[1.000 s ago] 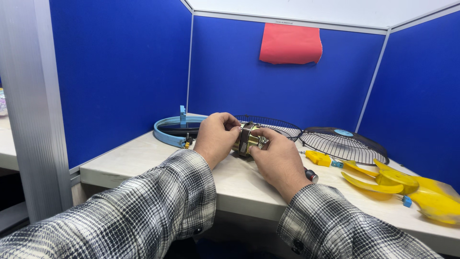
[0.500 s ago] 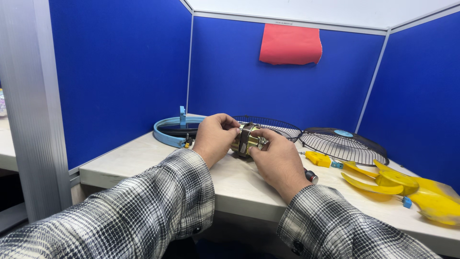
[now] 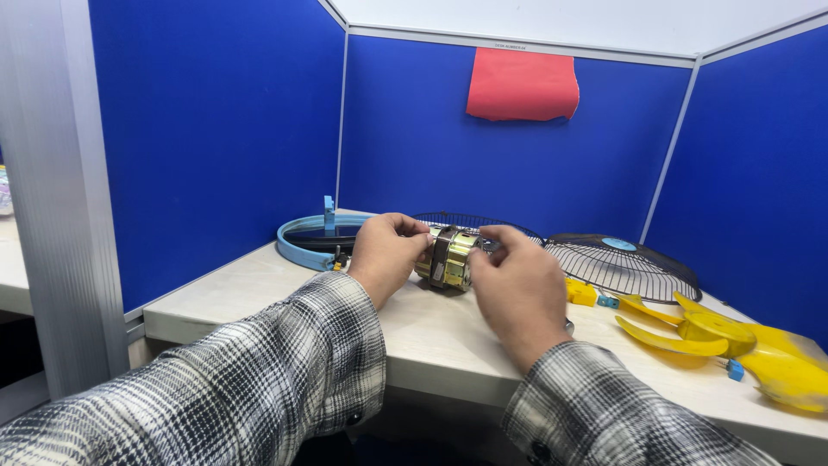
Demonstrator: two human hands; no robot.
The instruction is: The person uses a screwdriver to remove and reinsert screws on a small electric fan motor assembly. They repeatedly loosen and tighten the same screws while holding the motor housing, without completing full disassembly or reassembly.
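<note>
I observe the left hand and right hand, fingers closed on one brass-coloured motor just above the tabletop. Counted: one blue ring, two wire grilles, one yellow blade set.

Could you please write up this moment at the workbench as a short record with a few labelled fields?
Setting: pale table inside blue partition walls
Left hand: grips one end of the small fan motor
Right hand: grips the other end
Motor: gold and dark metal, held just above the table
Behind hands: light blue ring, two black wire fan guards
Right side: yellow fan blades
On the wall: red cloth
</note>
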